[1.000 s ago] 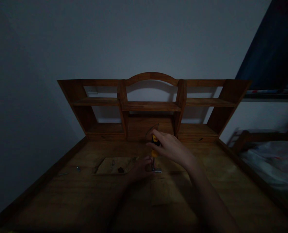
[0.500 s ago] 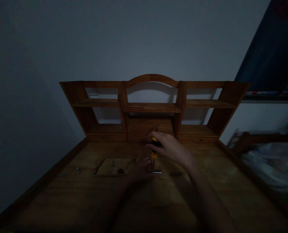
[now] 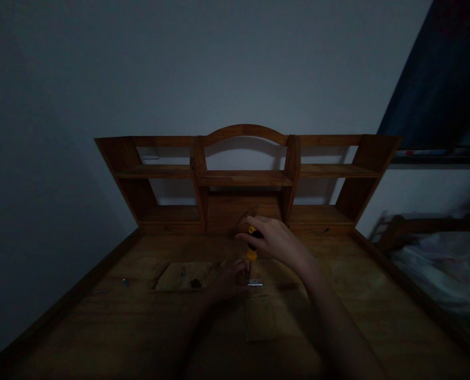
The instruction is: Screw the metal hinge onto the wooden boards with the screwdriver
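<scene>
In the head view my right hand (image 3: pixel 278 243) is closed around the handle of a yellow and black screwdriver (image 3: pixel 252 255), held upright. Its shaft points down at a small silver metal piece (image 3: pixel 255 283) on the wooden desktop (image 3: pixel 132 332). From the left, my left hand (image 3: pixel 226 279) curls its thumb and fingers around the near end of that metal piece, beside the screwdriver tip. Dim light and the fingers hide the exact contact. A pale wooden board (image 3: pixel 175 275) with a dark spot or bit on it lies left of my left hand.
A wooden shelf unit (image 3: pixel 243 178) stands along the desk's back, against the wall. Far left lie a small metal part (image 3: pixel 126 283) and a thin metallic item (image 3: pixel 99 291). A flat rectangular piece (image 3: pixel 261 319) lies in front. Plastic-covered stuff (image 3: pixel 441 269) is beyond the right edge.
The view has shifted slightly. Both hands stay in nearly the same place, with the screwdriver still upright on the metal piece; its handle looks slightly turned.
</scene>
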`<state>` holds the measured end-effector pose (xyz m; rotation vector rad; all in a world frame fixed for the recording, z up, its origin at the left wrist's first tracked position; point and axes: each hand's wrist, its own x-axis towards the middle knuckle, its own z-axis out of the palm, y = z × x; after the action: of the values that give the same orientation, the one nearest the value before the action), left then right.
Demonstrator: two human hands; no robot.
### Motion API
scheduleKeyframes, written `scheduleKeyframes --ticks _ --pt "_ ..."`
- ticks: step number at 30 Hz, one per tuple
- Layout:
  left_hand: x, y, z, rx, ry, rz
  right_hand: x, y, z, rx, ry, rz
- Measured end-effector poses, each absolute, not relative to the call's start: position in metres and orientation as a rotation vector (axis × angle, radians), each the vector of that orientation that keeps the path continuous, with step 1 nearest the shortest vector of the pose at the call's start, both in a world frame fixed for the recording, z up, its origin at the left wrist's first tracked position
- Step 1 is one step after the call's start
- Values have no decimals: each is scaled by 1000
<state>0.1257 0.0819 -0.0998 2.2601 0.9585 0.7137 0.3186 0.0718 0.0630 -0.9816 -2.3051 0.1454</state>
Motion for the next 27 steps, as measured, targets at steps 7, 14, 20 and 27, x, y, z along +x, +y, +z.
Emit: scheduleKeyframes --ticks 7,14,20,27 --pt "125 82 -106 2242 1020 742 325 70 65 -902 -2343 195" --pt "124 84 -110 2240 959 755 323 72 63 -886 -2316 208" --pt "123 85 -116 2321 1039 754 323 70 64 -945 -2310 203" --pt "125 83 -110 2368 970 736 325 71 64 -854 -2341 239"
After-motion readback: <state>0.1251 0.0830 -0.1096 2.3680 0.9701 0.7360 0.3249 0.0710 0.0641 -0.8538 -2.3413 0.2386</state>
